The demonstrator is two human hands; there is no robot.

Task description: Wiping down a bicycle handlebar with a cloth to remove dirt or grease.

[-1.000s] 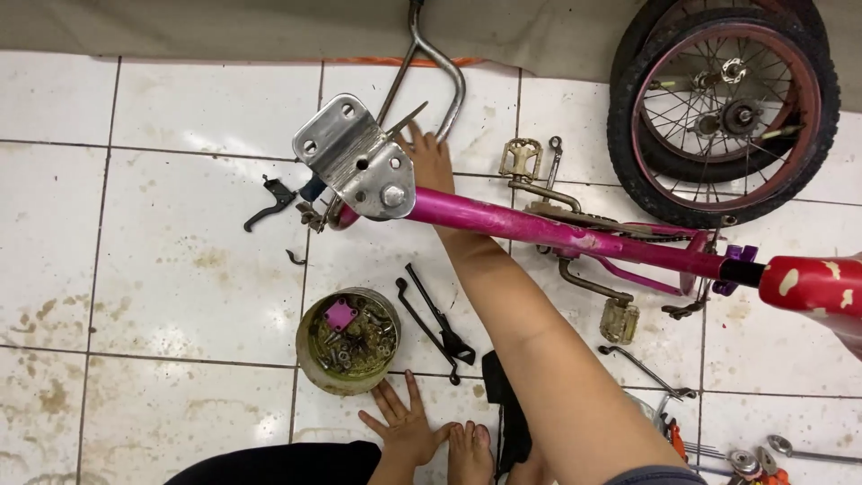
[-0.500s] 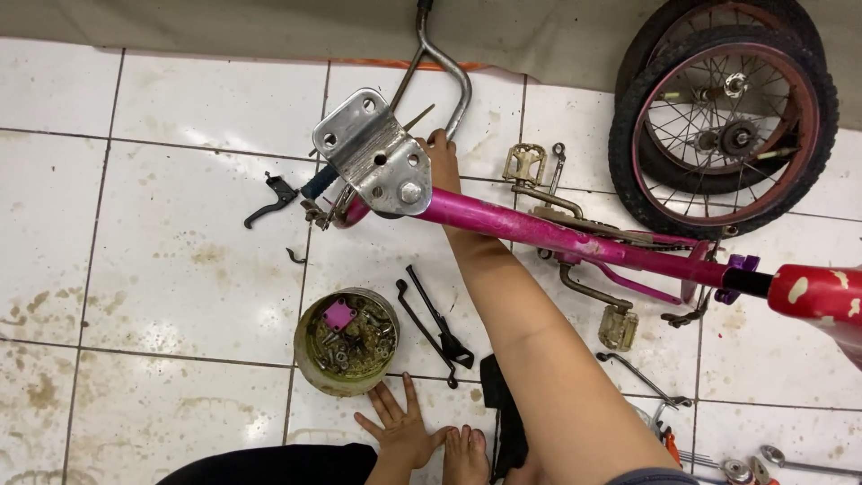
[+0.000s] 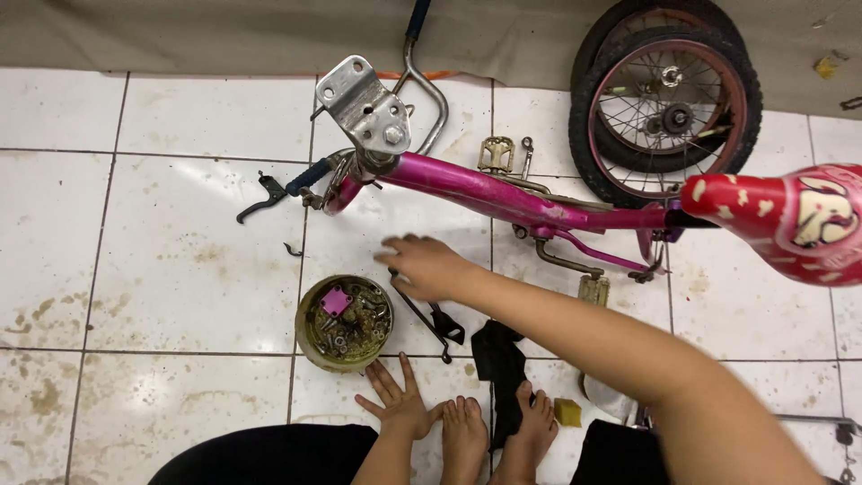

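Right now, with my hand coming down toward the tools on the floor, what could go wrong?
The pink bicycle frame has no hand on it in this view; a knock could tip it toward the right hand. Bare toes lie close to the black tools, so a dropped tool may hit them. The round tin of small parts could get bumped and spill.

Two wheels lean stacked by a grey cloth at the far edge of the tiled floor — stained in patches. A black rag and yellow sponge lie near the feet; a red saddle juts at right.
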